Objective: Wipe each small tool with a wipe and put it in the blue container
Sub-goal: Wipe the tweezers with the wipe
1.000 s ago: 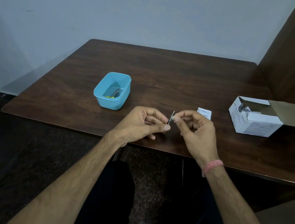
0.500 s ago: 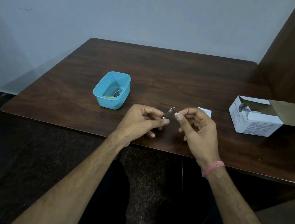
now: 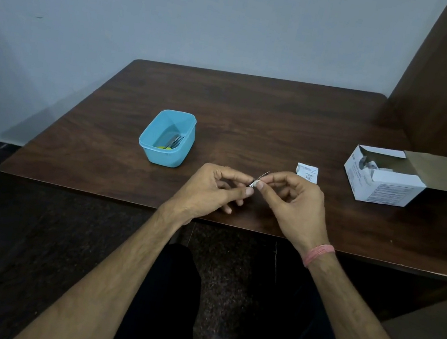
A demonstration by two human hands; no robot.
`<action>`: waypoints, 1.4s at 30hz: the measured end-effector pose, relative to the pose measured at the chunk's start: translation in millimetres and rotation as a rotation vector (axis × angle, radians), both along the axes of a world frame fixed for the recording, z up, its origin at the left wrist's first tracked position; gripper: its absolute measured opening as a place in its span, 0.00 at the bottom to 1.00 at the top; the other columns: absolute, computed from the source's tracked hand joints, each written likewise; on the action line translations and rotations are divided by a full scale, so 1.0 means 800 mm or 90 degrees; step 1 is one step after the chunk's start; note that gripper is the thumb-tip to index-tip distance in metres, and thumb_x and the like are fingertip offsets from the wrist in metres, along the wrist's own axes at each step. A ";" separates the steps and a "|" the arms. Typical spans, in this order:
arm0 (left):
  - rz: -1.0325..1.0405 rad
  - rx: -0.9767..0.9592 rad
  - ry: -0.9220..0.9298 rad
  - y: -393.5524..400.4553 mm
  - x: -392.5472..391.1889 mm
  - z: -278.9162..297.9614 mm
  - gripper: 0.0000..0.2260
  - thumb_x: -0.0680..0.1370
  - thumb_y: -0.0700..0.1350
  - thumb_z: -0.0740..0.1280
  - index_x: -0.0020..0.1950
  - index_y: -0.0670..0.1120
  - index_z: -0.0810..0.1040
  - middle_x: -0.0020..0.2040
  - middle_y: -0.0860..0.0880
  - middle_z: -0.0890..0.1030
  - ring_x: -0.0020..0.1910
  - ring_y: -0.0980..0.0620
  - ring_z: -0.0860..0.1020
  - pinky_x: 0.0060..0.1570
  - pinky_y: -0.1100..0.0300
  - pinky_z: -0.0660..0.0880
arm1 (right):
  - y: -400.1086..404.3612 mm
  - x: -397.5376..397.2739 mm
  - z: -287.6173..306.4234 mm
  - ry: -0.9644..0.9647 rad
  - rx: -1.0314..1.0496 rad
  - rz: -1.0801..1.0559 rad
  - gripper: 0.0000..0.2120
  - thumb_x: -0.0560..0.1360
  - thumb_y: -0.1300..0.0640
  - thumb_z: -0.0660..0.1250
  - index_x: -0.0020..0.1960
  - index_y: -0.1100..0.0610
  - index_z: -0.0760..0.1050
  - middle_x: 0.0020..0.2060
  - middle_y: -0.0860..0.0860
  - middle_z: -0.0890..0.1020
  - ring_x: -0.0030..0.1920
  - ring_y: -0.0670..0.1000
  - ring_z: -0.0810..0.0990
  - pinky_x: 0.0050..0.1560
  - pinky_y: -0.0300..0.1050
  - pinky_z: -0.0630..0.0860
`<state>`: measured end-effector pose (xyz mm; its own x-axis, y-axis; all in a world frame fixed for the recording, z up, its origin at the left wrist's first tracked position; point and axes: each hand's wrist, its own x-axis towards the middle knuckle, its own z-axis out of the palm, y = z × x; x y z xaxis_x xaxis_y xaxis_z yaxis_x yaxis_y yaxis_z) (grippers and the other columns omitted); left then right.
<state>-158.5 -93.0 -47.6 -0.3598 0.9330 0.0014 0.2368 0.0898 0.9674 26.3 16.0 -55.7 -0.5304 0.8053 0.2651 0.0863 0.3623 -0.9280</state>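
Right of blue container (image 3: 167,138): left hand (image 3: 213,188) pinches small tool (image 3: 261,178); right hand (image 3: 295,202) pinches wipe (image 3: 258,184) against it.

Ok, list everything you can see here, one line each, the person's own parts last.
Dark brown wooden table: one, fills mid view.
Light blue plastic container: one, table's left-centre, small tools inside.
White paper sachet: one, flat, just beyond the right hand.
White cardboard box: one, flap open, table's right.
Thin silvery metal tool: one, pinched between both hands.
Pink thread wristband: one, right wrist.
Left hand: fingers on tool.
Right hand: fingers on tool.
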 end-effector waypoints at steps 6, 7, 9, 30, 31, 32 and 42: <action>-0.001 -0.009 0.042 0.000 0.000 -0.003 0.10 0.83 0.40 0.77 0.64 0.43 0.90 0.46 0.57 0.88 0.41 0.57 0.86 0.33 0.65 0.80 | -0.002 -0.002 -0.001 -0.026 0.035 -0.004 0.03 0.77 0.53 0.81 0.47 0.47 0.88 0.37 0.44 0.88 0.31 0.44 0.79 0.36 0.35 0.74; -0.002 -0.015 0.047 0.000 0.000 -0.003 0.10 0.83 0.40 0.77 0.64 0.43 0.90 0.47 0.56 0.88 0.41 0.57 0.86 0.34 0.65 0.80 | -0.001 -0.003 -0.001 -0.015 0.028 -0.029 0.04 0.78 0.53 0.81 0.47 0.47 0.87 0.37 0.44 0.88 0.31 0.47 0.80 0.37 0.38 0.76; -0.007 -0.022 0.057 0.001 0.000 -0.003 0.10 0.83 0.42 0.77 0.64 0.44 0.90 0.50 0.55 0.87 0.42 0.57 0.86 0.35 0.65 0.80 | 0.002 -0.003 -0.002 0.005 0.004 -0.062 0.04 0.79 0.52 0.80 0.47 0.47 0.87 0.39 0.45 0.88 0.34 0.54 0.84 0.40 0.45 0.81; 0.006 0.002 0.084 0.001 0.001 -0.006 0.08 0.84 0.43 0.77 0.61 0.45 0.91 0.51 0.50 0.86 0.40 0.57 0.86 0.33 0.64 0.80 | -0.004 -0.003 -0.003 -0.042 0.082 -0.048 0.03 0.78 0.54 0.80 0.48 0.47 0.88 0.37 0.41 0.86 0.28 0.44 0.75 0.34 0.32 0.71; 0.002 0.001 0.087 0.000 0.000 -0.006 0.08 0.84 0.43 0.77 0.62 0.46 0.91 0.51 0.49 0.86 0.40 0.57 0.86 0.33 0.64 0.80 | -0.006 -0.002 -0.003 -0.047 0.079 -0.019 0.03 0.78 0.54 0.80 0.48 0.47 0.88 0.35 0.41 0.86 0.28 0.44 0.74 0.34 0.32 0.69; -0.002 -0.001 0.088 0.000 0.000 -0.005 0.08 0.84 0.43 0.76 0.62 0.46 0.91 0.52 0.48 0.85 0.40 0.57 0.86 0.33 0.65 0.80 | -0.005 -0.002 -0.002 -0.048 0.071 -0.002 0.03 0.78 0.54 0.80 0.48 0.47 0.88 0.33 0.40 0.85 0.27 0.43 0.73 0.33 0.32 0.69; -0.004 -0.011 0.081 -0.002 0.001 -0.004 0.09 0.84 0.44 0.77 0.63 0.46 0.91 0.52 0.51 0.85 0.41 0.58 0.86 0.35 0.65 0.80 | 0.000 -0.004 -0.006 -0.029 0.050 -0.075 0.03 0.79 0.53 0.80 0.48 0.46 0.87 0.38 0.46 0.88 0.32 0.55 0.80 0.35 0.35 0.73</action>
